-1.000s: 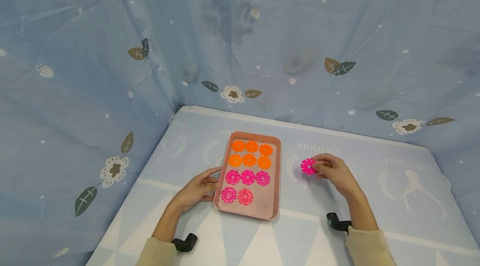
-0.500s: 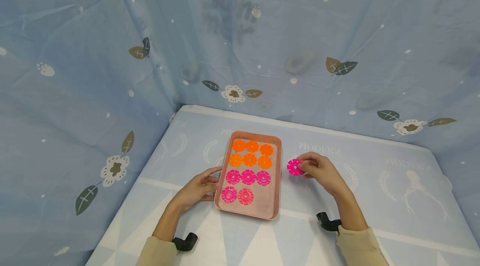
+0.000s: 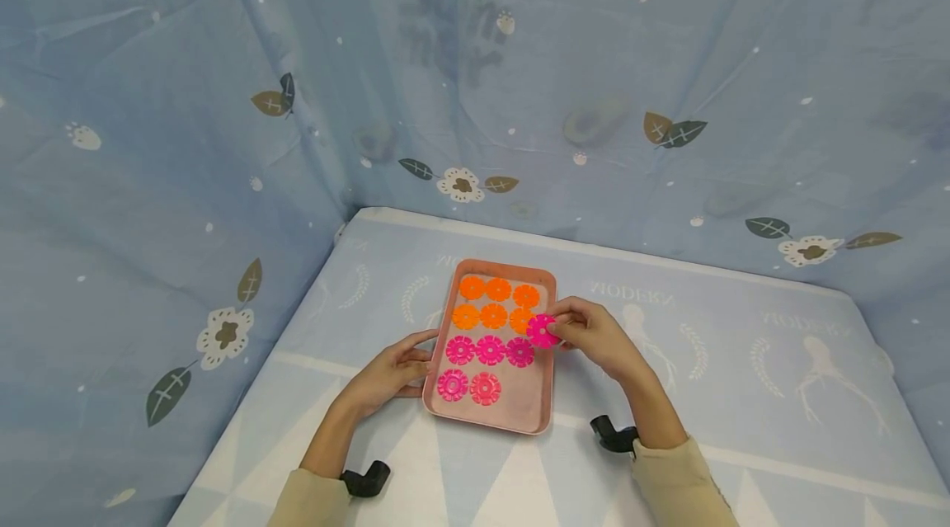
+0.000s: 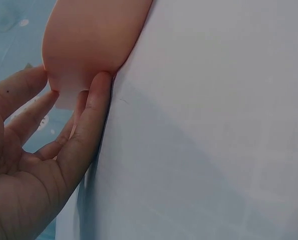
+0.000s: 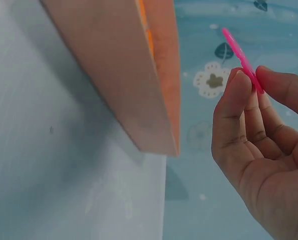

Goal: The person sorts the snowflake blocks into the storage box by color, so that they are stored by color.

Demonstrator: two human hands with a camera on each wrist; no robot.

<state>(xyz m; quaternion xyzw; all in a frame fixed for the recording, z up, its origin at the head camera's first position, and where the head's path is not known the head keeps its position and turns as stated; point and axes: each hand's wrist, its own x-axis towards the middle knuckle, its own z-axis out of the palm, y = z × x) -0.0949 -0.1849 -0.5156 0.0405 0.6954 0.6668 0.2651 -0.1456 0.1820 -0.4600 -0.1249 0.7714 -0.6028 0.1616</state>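
Observation:
The pink tray (image 3: 525, 387) holds rows of slotted plastic building discs: orange discs (image 3: 493, 316) at the far end, pink discs (image 3: 490, 350) nearer, then a magenta disc (image 3: 453, 385) and a coral disc (image 3: 486, 388). My right hand (image 3: 597, 341) pinches a bright pink disc (image 3: 542, 331) between thumb and fingertips. In the head view this disc overlaps an orange and a pink disc near the tray's right wall; the right wrist view shows it edge-on, raised beside the tray's rim. My left hand (image 3: 386, 378) rests its fingertips against the outside of the tray's left wall.
The tray lies on a table (image 3: 490, 477) with a pale blue and white patterned cloth. Blue printed curtains (image 3: 579, 90) hang behind it and on the left. Each wrist carries a black mount, such as the left one (image 3: 367, 479).
My right hand has carried the pink disc leftward, from beside the tray to over its right edge. The left hand and the tray stay in place.

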